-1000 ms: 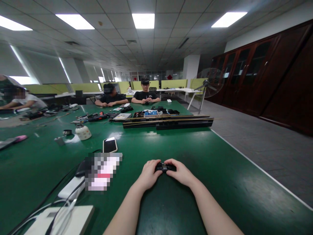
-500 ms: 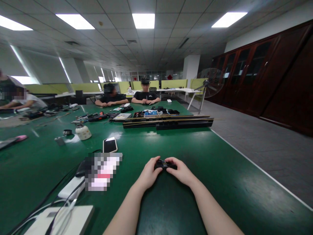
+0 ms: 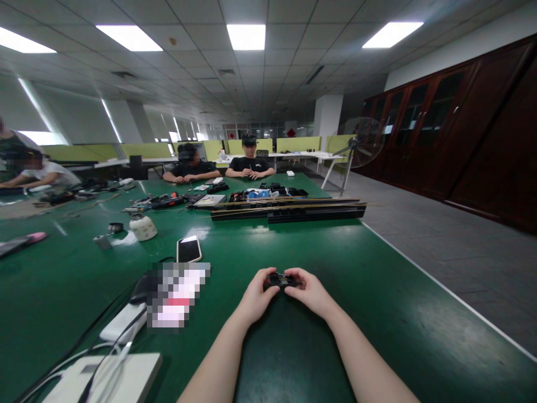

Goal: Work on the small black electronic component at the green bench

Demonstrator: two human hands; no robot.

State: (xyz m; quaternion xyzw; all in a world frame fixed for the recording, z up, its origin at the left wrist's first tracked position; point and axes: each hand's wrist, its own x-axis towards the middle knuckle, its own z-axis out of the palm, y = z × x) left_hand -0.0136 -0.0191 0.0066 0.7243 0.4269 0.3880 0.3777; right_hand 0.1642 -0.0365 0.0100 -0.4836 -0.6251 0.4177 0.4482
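Step, my read: two-handed work on a small black part (image 3: 282,279) — held level between the hands, being inspected or worked at its middle. Next move calls for fine fingertip control with both ends supported; can't tell if something is being seated or pried off.

Left grip (image 3: 259,291): thumb and fingers curled partway, pinching the part's left end. Right grip (image 3: 309,288): same on the right end, mirrored. Gap in each is just the part's thickness. Thumbs on the near side, fingers over the far side. The part's middle shows between the fingertips, with some lighter detail too small to read. Can't tell if its underside touches the green tabletop (image 3: 289,347) or hangs just above.

Nearer the wearer and left of the grips: white box (image 3: 138,375) with cables across it. Left of the left grip: white adapter-like block (image 3: 121,323) and a pixelated item (image 3: 180,294). Beyond that, left and ahead of the grips: phone (image 3: 188,250) lying flat, then a pale jar (image 3: 142,227).

Straight ahead, well apart from the grips: black rails (image 3: 316,211) with thin rods on top — mixed parts behind them. Farther, across the tabletop, two seated people; standing fan (image 3: 353,143) to the right.
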